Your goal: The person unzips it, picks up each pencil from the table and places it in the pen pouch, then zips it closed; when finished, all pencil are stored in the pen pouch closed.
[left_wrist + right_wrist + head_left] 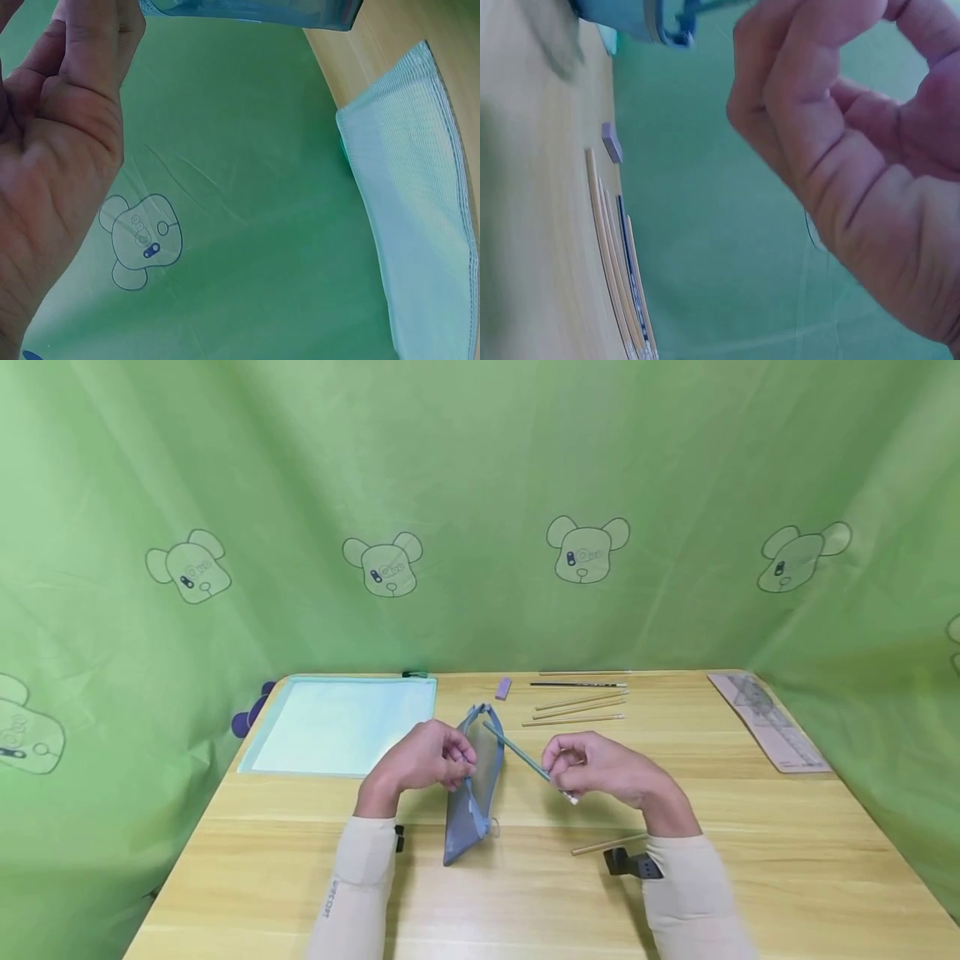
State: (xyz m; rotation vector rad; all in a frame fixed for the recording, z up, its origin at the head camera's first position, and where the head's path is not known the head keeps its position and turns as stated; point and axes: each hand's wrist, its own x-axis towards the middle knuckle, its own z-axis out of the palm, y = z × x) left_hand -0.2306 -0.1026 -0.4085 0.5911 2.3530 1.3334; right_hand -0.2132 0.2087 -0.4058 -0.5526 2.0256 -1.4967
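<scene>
Near the middle of the table, my left hand (429, 758) pinches the edge of a blue zippered pencil pouch (459, 827), whose mouth gapes upward. My right hand (600, 767) holds a green pencil (517, 750) near its white eraser end. The pencil's far tip reaches into the pouch's mouth. In the right wrist view, the pouch (622, 16) and part of the pencil (714, 6) show at the top edge. The left wrist view catches only the pouch's lower part (277, 10) above the left hand (64, 142).
A pale mesh folder (341, 722) lies at the back left. Behind the pouch are a purple eraser (503, 688), a dark pencil (573, 684) and several plain pencils (573, 721). A pinkish ruler sheet (771, 722) lies far right. One wooden pencil (600, 846) rests by the right wrist.
</scene>
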